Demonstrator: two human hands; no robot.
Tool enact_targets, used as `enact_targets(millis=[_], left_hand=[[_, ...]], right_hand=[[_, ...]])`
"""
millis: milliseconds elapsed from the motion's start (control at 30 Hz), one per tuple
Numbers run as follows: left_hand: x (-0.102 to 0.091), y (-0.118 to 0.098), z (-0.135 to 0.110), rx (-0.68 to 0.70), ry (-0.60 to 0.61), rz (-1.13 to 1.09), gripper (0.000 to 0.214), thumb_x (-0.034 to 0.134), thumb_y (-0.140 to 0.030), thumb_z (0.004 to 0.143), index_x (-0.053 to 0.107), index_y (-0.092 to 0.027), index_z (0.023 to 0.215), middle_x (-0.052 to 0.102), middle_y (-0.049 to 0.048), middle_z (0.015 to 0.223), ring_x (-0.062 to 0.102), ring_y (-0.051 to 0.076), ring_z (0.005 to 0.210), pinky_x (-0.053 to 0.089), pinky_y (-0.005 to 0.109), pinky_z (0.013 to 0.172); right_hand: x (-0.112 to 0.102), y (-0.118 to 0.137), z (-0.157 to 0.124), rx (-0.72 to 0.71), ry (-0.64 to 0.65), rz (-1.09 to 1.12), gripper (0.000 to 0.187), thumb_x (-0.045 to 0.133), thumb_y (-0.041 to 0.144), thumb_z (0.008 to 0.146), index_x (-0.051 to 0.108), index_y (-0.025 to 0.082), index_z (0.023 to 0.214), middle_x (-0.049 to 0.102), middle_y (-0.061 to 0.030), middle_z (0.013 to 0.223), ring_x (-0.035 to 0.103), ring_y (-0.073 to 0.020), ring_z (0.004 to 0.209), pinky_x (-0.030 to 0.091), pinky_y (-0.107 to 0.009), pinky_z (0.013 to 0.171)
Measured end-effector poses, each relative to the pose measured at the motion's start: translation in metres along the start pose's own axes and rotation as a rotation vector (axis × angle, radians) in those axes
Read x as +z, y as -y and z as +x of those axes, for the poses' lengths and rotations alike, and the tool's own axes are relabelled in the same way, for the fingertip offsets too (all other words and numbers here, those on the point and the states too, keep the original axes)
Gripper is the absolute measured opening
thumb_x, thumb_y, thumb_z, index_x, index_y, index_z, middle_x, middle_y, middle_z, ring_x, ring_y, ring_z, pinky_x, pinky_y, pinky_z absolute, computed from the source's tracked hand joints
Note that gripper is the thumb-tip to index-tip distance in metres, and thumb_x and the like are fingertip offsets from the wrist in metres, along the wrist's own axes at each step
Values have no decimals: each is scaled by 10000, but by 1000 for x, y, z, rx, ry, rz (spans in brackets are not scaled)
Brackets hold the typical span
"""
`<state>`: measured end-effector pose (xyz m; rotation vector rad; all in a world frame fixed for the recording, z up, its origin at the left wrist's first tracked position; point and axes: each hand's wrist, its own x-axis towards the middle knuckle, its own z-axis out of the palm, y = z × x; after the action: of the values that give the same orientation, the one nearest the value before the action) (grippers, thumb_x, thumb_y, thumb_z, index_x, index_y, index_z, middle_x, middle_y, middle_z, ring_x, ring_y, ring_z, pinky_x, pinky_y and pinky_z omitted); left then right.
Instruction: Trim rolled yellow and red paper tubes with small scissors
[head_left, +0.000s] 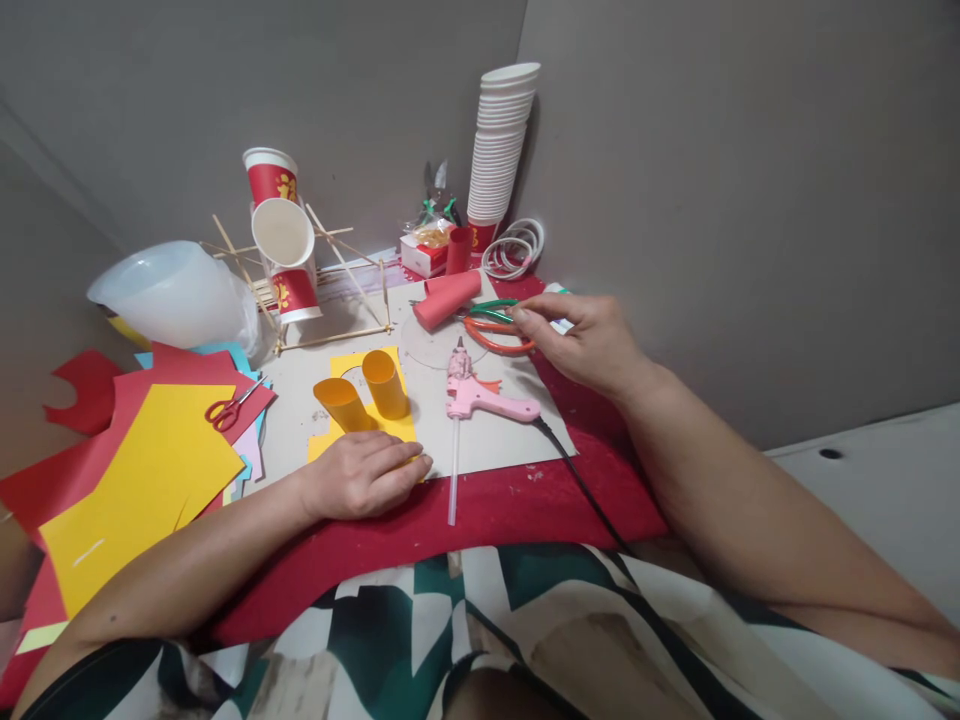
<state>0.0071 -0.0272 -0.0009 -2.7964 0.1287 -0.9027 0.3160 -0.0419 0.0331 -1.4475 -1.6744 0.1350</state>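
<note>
Both open, left hand (367,476) flat on yellow paper (324,447), right hand (586,342) touching orange scissors (489,344)

a home craft corner: a small worktop (525,500) squeezed between plain grey walls (712,200), strewn with coloured paper (150,460), a glue gun (480,398), scissors (229,410), stacked cups (502,140) and a stick frame (330,290).

Your L hand (367,475) lies flat, palm down, on the near edge of the yellow paper sheet (394,430), w/ two yellow paper tubes (385,383) just beyond. Your R hand (585,340) has its fingertips on the orange-handled scissors (495,330); can't tell if it grips them. The pink glue gun (480,398) lies btw the hands.
</note>
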Motion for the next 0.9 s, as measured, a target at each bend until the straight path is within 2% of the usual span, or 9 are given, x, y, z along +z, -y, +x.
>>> enact_targets(millis=[167,300,400,533,600,733,900], left_hand=[[0,-1,0,-11,14,12,228,659,-156,847,635,-96,1066,759,113,928,713,175,734,598,288,636],[-2,-1,1,-18,3,-4,223,643,-150,853,629,-84,1065,751,123,924,707,172,716,592,288,624],[-3,-1,2,-27,3,-13,215,628,-163,866,628,-85,1067,747,123,918,701,172,712,594,292,631],[-3,-2,3,-40,-1,-18,209,619,-164,872,625,-78,1063,743,120,893,700,174,696,596,294,618],[-2,-2,2,-39,-1,-21,211,614,-161,872,620,-71,1063,741,121,890,701,178,693,596,298,606],[-1,-3,0,-60,-1,-16,199,583,-159,885,604,-94,1072,740,113,886,691,169,688,592,291,610],[2,-6,-3,-81,19,-1,165,521,-173,917,583,-131,1064,711,92,819,670,144,665,564,259,606]], right_hand=[[-1,-2,0,-16,125,-34,281,525,450,918,716,253,860,715,-22,737,600,-178,641,446,-315,610],[-3,-3,1,-79,333,-80,287,530,447,910,694,236,805,694,-16,702,588,-164,619,416,-296,583],[-3,-1,2,-91,486,-125,284,561,458,890,687,205,867,714,-40,785,619,-177,679,432,-292,611],[-3,7,1,-76,684,-246,375,617,504,851,673,172,1016,706,-96,972,635,-222,817,448,-305,673],[-3,12,1,-79,773,-287,416,624,514,843,666,168,1071,691,-105,991,628,-236,829,440,-312,677],[0,18,-1,-67,843,-303,436,654,523,808,655,183,1080,686,-106,1034,627,-253,877,437,-313,710],[7,20,-6,-82,835,-371,359,665,480,794,645,184,996,694,-102,1003,636,-250,867,423,-302,705]])
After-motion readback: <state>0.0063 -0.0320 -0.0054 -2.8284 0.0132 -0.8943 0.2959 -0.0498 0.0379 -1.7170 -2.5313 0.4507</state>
